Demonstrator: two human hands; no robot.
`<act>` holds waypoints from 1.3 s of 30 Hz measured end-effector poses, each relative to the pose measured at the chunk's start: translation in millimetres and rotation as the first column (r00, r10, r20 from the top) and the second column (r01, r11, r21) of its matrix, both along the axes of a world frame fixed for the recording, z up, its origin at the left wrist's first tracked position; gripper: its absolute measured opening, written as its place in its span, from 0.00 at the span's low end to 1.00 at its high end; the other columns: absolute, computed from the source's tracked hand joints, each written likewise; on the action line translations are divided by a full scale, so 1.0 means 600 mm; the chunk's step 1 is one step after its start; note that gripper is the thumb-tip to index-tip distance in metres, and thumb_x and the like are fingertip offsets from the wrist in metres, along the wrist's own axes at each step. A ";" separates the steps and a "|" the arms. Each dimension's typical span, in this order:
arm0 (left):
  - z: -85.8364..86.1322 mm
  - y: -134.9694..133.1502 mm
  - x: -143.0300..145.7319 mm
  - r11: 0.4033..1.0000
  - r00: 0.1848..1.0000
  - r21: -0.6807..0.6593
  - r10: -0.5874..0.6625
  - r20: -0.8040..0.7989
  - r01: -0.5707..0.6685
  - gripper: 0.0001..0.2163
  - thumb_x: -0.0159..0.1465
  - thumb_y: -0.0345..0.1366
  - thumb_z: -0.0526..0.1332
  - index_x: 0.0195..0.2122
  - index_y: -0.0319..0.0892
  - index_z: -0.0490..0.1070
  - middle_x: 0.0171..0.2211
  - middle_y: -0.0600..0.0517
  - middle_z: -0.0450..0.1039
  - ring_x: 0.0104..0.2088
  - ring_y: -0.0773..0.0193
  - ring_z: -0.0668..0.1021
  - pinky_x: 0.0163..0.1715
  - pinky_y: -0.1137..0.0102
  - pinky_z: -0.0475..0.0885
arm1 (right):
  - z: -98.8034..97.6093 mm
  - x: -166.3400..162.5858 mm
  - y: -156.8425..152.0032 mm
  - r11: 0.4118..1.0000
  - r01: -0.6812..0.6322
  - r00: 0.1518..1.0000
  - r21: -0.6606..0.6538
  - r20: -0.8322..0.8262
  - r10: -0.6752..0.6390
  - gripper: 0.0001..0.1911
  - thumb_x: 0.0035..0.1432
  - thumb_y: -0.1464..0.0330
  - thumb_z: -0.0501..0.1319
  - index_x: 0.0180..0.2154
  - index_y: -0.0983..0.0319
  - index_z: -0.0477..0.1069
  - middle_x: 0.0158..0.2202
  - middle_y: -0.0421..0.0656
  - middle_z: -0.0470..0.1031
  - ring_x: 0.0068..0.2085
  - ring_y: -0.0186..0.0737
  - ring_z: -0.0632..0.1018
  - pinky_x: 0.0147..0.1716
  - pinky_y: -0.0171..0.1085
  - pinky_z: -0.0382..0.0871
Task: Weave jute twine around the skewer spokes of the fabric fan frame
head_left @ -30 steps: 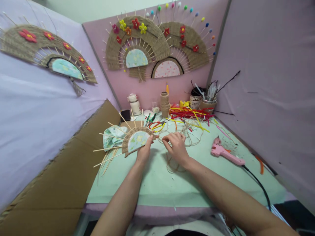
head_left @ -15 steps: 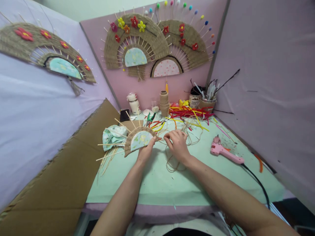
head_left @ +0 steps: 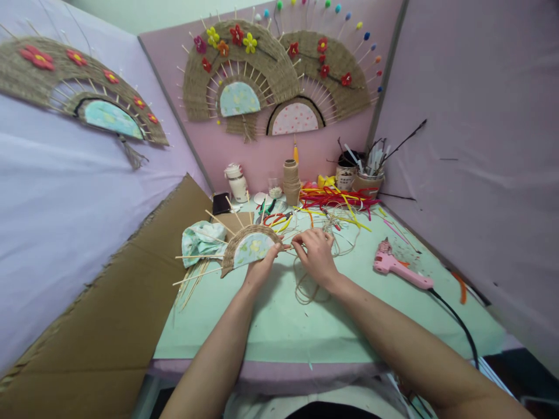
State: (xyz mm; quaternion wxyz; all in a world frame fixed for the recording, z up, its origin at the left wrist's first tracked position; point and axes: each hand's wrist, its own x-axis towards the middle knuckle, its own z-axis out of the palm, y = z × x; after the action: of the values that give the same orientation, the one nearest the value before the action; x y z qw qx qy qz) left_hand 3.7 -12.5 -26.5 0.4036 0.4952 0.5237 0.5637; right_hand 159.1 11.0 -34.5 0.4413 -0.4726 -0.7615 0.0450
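Observation:
A half-round fan (head_left: 254, 249) with a floral cloth centre, a woven twine band and wooden sticks fanning outward is held above the table. My left hand (head_left: 262, 265) grips its right end, the thumb on the front and the other fingers mostly hidden behind. Close by on the right, my right hand (head_left: 317, 253) has its thumb and forefinger pinched on twine (head_left: 293, 249) beside the fan's right edge. Loops of the twine hang below that hand and spread over the table behind it.
A pink glue gun (head_left: 399, 269) with a black cord lies at right. Behind are pliers (head_left: 282, 222), a twine cone (head_left: 291, 183), red and yellow pipe cleaners (head_left: 332, 199) and a white bottle (head_left: 236, 182). Bunched cloth (head_left: 201, 240) and loose sticks (head_left: 195, 283) lie at left.
The fan has turned slightly, and its upper sticks lean further right. My hands keep nearly the same places and the same holds.

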 end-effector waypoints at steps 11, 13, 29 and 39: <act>-0.016 0.014 -0.002 0.984 0.975 -0.150 -0.065 0.214 0.099 0.20 0.57 0.47 0.61 0.47 0.42 0.75 0.42 0.45 0.78 0.46 0.55 0.77 0.39 0.67 0.69 | -0.002 0.003 0.007 0.997 -0.023 0.991 -0.075 -0.132 0.012 0.04 0.59 0.67 0.58 0.35 0.59 0.71 0.37 0.42 0.76 0.44 0.45 0.71 0.47 0.44 0.51; -0.014 0.015 -0.001 0.973 0.952 -0.198 -0.051 0.302 0.116 0.21 0.57 0.47 0.61 0.48 0.41 0.74 0.40 0.44 0.79 0.45 0.56 0.78 0.39 0.68 0.67 | 0.001 0.004 0.008 0.995 -0.037 0.983 -0.088 -0.181 0.020 0.05 0.59 0.67 0.57 0.37 0.59 0.70 0.39 0.43 0.75 0.45 0.45 0.71 0.47 0.44 0.53; -0.012 0.016 -0.002 0.993 0.929 -0.109 0.090 0.359 -0.054 0.19 0.56 0.47 0.61 0.45 0.41 0.74 0.39 0.46 0.79 0.45 0.57 0.78 0.39 0.68 0.67 | -0.013 -0.025 -0.025 0.663 -0.601 0.679 -0.447 -0.722 0.129 0.04 0.49 0.66 0.64 0.26 0.60 0.74 0.23 0.38 0.70 0.26 0.35 0.68 0.30 0.36 0.60; -0.023 0.012 0.002 0.997 0.977 0.020 0.069 0.203 -0.074 0.18 0.56 0.47 0.61 0.44 0.43 0.76 0.40 0.47 0.79 0.48 0.56 0.75 0.39 0.68 0.69 | -0.023 -0.031 -0.003 0.484 -0.779 0.376 -0.397 -0.915 -0.146 0.14 0.42 0.59 0.70 0.30 0.60 0.75 0.26 0.38 0.69 0.27 0.31 0.69 0.24 0.31 0.64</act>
State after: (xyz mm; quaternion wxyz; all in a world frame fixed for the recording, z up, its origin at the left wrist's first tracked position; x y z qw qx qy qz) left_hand 4.9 -5.6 -40.0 0.4272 0.4217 0.4899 0.6322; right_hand 140.3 9.0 -48.4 0.4701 -0.3318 -0.3909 0.7184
